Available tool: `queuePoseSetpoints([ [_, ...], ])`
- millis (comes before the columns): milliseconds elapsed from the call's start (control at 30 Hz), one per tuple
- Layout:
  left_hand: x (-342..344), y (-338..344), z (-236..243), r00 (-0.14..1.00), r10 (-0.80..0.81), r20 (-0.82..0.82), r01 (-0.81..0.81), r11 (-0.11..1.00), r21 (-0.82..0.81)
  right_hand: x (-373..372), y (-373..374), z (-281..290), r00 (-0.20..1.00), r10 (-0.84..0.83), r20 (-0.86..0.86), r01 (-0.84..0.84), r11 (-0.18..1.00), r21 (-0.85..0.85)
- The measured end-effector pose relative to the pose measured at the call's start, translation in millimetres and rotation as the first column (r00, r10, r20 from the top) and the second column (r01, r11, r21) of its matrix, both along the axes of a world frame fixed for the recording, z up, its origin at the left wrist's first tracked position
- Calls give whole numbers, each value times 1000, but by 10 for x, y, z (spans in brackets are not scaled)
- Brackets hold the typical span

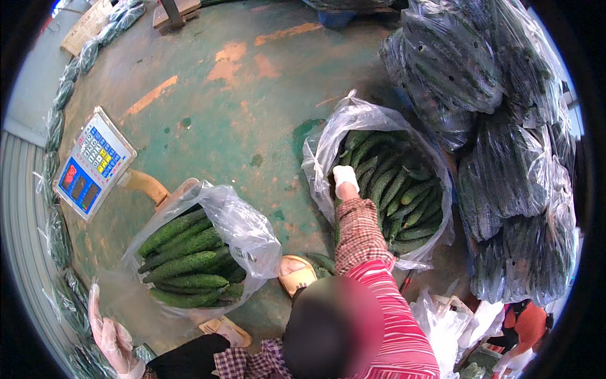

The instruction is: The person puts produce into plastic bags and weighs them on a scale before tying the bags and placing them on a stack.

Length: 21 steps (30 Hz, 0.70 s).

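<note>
My right hand [345, 179], in a white glove, reaches into an open clear plastic bag [320, 183] of dark green cucumbers [391, 189]. Its fingers look curled at the left side of the pile; whatever they may hold is hidden. At the lower left, my left hand [112, 335] wears a thin see-through glove, with its fingers stretched apart and nothing visible in them. Near it, a second clear bag [243, 218] holds more bumpy cucumbers [186, 256], laid side by side, its mouth folded back on the right.
A scale display [95, 163] stands on a post at the left. Stacked bags of cucumbers [448, 63] fill the right side. Two yellow slippers [297, 273] are near the lower middle. White plastic bags [442, 319] and a person in orange [529, 327] are at the lower right.
</note>
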<state>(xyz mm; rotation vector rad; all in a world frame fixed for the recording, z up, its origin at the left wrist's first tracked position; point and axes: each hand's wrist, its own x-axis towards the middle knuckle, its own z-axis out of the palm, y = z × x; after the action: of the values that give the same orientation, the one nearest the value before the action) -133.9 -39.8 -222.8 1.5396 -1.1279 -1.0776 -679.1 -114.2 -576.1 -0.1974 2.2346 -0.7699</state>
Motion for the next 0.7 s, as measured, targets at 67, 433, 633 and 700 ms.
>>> queuePoseSetpoints([
  [67,-14,-3,-10,1000,-5,0,5,1000,11,-181,227,153,929,-67,364,171,950,-261],
  [433,112,117,29,984,-172,-49,170,984,-52,1019,2174,1658,686,320,653,288,705,-648],
  [633,-18,153,109,983,-142,-117,137,989,-52,1019,2236,1483,898,30,439,230,819,-526],
  [700,22,149,75,980,-162,-114,159,987,-36,920,2499,939,983,18,185,75,873,-482],
])
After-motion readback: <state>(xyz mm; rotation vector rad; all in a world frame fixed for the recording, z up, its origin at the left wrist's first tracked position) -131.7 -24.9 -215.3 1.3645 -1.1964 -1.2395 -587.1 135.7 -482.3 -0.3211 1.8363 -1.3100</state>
